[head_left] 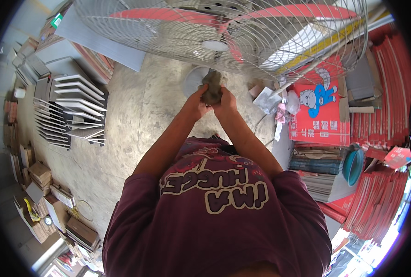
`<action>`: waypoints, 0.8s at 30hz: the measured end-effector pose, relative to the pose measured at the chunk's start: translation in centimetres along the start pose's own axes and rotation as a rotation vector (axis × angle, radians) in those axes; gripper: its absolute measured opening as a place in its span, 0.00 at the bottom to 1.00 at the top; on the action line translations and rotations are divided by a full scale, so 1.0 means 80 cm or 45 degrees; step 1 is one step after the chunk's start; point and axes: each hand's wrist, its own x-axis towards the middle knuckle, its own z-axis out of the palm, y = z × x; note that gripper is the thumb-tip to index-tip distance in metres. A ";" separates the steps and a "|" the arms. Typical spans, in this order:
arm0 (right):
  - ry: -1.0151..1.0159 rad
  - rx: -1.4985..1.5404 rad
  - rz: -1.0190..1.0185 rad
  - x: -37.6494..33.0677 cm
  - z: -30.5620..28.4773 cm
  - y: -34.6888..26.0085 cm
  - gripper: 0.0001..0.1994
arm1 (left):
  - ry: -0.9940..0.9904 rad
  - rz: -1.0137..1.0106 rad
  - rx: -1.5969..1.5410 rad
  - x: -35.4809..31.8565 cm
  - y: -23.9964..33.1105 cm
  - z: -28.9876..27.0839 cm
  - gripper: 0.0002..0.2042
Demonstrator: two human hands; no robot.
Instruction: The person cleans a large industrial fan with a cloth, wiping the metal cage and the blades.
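two hands on it: left hand [199,104] and right hand [226,102] were both closed around one grey-green lump [212,91], maybe a rag, thumbs pressed along its sides! it sat on the near side of the fan [214,45], in line with the hub. and look, its long axis ran from the wrists toward the fan; whether the far tip touched anything, i couldn't tell. neither hand was clearly nearer; the next move, i judged, hinged on that line.
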 end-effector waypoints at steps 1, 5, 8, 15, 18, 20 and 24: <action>-0.032 -0.063 -0.025 -0.006 -0.001 0.002 0.20 | 0.028 0.039 0.047 0.001 -0.002 -0.006 0.21; 0.003 -0.578 0.075 -0.030 0.046 0.014 0.17 | -0.032 0.360 -0.054 0.012 0.043 -0.079 0.19; 0.017 -0.628 0.039 -0.026 0.047 0.011 0.18 | 0.206 0.625 0.099 -0.004 0.101 -0.091 0.19; -0.147 -0.627 -0.178 -0.040 0.077 -0.048 0.14 | 0.375 1.424 0.281 -0.021 0.340 -0.158 0.22; -0.150 -0.780 -0.253 -0.056 0.085 -0.067 0.14 | 0.525 1.524 0.246 -0.064 0.407 -0.091 0.24; -0.169 -0.955 -0.241 -0.071 0.090 -0.077 0.14 | 0.479 1.594 0.350 -0.070 0.435 -0.085 0.24; -0.168 -1.263 -0.189 -0.100 0.076 -0.102 0.15 | 0.569 1.558 0.574 -0.039 0.468 -0.111 0.20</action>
